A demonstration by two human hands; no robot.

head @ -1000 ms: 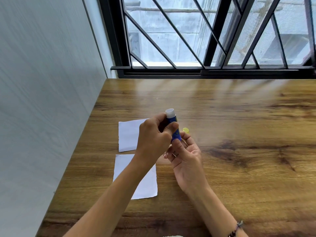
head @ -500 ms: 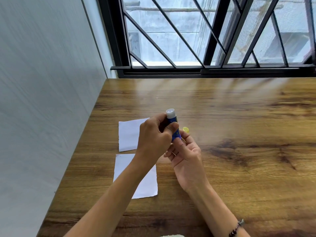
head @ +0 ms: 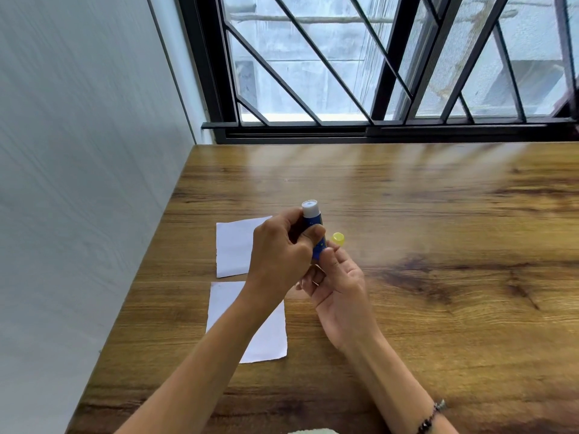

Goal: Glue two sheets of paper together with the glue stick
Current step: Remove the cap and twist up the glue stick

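A blue glue stick (head: 314, 225) with its white tip up is held upright above the wooden table (head: 438, 245). My left hand (head: 282, 255) grips its blue barrel. My right hand (head: 340, 285) pinches the stick's bottom end from below. The yellow cap (head: 338, 239) lies on the table just right of the stick. Two white paper sheets lie on the table at the left: the far sheet (head: 233, 249) and the near sheet (head: 269, 336), both partly hidden by my left hand and forearm.
A pale wall (head: 78, 183) runs along the table's left edge. A black barred window (head: 376, 73) stands behind the far edge. A bracelet (head: 430, 416) is on my right wrist.
Both hands stay on the glue stick in almost the same place. My right fingers have shifted slightly at the stick's bottom end.
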